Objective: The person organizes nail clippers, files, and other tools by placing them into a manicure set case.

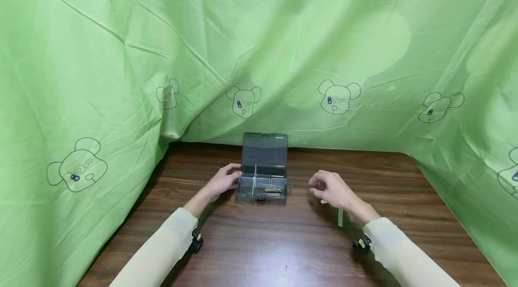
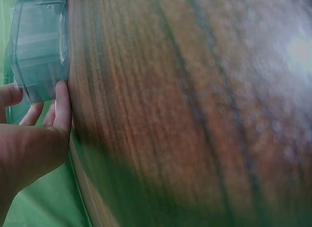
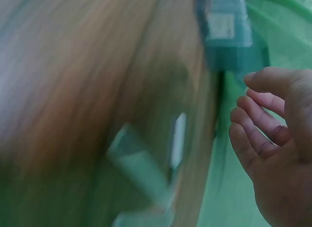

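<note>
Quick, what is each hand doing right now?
Left hand: fingers resting against the left side of the clear box, steadying it.
Right hand: off the box, fingers loosely curled, holding nothing.

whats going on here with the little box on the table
A person sits at a wooden table with a small clear compartment box in front of them, its lid standing open. The left hand touches the box's left side with its fingers. The right hand hovers just right of the box, fingers loosely curled and holding nothing. Small clear plastic pieces lie on the table by the right wrist. Green printed cloth hangs all around.
</note>
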A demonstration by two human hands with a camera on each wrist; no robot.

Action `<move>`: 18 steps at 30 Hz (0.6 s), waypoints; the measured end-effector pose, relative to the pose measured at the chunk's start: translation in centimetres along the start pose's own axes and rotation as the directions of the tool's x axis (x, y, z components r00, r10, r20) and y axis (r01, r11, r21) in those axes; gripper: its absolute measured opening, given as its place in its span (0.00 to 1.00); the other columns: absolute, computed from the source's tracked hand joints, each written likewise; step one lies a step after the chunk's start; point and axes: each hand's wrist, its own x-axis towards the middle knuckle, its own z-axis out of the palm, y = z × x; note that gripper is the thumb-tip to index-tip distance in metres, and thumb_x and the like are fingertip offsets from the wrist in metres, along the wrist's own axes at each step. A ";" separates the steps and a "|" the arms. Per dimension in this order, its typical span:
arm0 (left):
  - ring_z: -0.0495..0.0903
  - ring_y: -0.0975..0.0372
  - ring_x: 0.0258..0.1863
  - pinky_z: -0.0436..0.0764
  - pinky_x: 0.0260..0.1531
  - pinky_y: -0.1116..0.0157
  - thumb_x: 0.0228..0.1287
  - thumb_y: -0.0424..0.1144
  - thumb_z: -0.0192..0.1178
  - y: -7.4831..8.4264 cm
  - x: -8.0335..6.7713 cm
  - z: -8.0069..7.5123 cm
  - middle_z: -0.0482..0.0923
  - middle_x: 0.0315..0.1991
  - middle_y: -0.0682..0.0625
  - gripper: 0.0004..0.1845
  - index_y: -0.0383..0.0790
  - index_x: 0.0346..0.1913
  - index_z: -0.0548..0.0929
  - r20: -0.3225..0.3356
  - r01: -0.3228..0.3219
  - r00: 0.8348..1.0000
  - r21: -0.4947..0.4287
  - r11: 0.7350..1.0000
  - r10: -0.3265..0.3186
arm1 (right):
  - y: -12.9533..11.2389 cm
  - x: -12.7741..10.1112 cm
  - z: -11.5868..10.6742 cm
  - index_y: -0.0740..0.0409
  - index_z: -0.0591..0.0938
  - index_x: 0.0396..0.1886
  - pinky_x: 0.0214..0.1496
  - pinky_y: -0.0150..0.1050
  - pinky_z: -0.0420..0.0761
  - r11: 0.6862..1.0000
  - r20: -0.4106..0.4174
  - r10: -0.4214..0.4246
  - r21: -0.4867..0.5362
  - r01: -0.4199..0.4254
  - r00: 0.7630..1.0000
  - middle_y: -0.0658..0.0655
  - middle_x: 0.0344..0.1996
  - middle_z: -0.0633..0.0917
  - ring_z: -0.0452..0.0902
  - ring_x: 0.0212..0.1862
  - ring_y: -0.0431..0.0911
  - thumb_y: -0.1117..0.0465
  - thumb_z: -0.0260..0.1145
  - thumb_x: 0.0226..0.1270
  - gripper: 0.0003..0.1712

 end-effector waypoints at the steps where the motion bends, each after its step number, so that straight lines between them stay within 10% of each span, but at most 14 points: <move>1: 0.79 0.50 0.62 0.80 0.65 0.46 0.83 0.36 0.54 0.0 0.0 0.0 0.77 0.63 0.36 0.24 0.34 0.76 0.70 0.001 0.000 1.000 -0.002 1.000 0.000 | 0.5 -0.4 -0.1 0.60 0.88 0.38 0.38 0.36 0.85 1.000 -0.003 0.003 -0.008 -0.003 1.000 0.48 0.33 0.85 0.81 0.35 0.42 0.71 0.78 0.62 0.08; 18: 0.78 0.48 0.65 0.80 0.65 0.47 0.83 0.35 0.53 0.1 0.0 0.0 0.76 0.64 0.35 0.24 0.34 0.76 0.70 0.010 0.008 1.000 0.008 1.000 -0.008 | 4.7 -5.0 -0.9 0.56 0.90 0.42 0.42 0.41 0.83 0.996 0.010 0.019 -0.091 -0.018 1.000 0.48 0.37 0.86 0.80 0.40 0.47 0.66 0.82 0.59 0.13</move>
